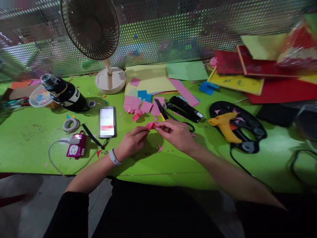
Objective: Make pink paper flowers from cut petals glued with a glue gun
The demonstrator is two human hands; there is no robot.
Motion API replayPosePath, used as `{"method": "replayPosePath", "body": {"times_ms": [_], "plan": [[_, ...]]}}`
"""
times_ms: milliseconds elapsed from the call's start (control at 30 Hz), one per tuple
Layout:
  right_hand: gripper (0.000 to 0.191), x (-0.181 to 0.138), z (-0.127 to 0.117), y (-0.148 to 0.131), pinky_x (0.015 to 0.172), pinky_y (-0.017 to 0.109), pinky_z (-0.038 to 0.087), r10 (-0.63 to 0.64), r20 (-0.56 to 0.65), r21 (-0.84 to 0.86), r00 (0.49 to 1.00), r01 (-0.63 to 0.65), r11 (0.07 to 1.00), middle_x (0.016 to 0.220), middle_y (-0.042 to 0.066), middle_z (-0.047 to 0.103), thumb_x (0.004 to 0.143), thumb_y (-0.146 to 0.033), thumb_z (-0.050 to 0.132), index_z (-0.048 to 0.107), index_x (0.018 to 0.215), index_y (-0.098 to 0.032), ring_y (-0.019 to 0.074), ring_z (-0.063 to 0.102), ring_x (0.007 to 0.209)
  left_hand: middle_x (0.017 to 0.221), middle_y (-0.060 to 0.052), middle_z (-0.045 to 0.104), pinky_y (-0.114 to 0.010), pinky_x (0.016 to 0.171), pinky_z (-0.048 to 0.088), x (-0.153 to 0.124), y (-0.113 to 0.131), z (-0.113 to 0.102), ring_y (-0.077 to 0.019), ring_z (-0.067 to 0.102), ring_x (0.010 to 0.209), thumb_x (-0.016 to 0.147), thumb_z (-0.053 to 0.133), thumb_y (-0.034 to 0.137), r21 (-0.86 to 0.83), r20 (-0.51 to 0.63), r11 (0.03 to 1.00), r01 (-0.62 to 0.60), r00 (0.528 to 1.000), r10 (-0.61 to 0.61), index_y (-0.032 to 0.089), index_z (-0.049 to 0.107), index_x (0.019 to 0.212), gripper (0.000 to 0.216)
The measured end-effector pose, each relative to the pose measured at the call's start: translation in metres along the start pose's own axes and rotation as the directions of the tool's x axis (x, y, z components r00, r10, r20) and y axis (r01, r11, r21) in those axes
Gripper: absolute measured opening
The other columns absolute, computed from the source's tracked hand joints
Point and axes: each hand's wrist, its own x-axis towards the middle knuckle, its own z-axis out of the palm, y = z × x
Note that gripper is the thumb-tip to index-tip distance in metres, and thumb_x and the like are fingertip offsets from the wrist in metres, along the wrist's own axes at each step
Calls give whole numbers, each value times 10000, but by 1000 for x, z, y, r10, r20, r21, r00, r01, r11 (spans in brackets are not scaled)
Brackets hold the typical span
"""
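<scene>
Smartphone point(108, 121) lay on the green table point(24, 142); places noted from it. Small pink paper piece point(150, 125) was just to its right, pinched between your two hands. Your left hand point(132, 142), nearest the smartphone, was nearly closed, fingertips on the paper's left end. Your right hand point(177, 135), farther right, was curled in, thumb and forefinger pinching the other end. Couldn't tell whether the paper touched the tabletop. Right of the smartphone: loose pink paper squares point(131, 103), then a black stapler point(184, 108); well to the right, a yellow glue gun point(225, 127). Left of it: a tape roll point(65, 127).
</scene>
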Motion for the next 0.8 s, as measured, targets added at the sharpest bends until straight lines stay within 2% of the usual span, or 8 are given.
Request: {"method": "replayPosePath", "body": {"times_ms": [800], "plan": [[150, 0, -2, -3, 532, 270, 480, 41, 19, -2, 999, -41, 999, 830, 36, 762, 902, -288, 624, 749, 865, -214, 132, 624, 573, 1100, -99, 690, -288, 840, 632, 1, 1, -1, -156, 699, 976, 929, 562, 133, -8, -6, 1000, 0, 1000, 0, 147, 640, 1124, 210]]}}
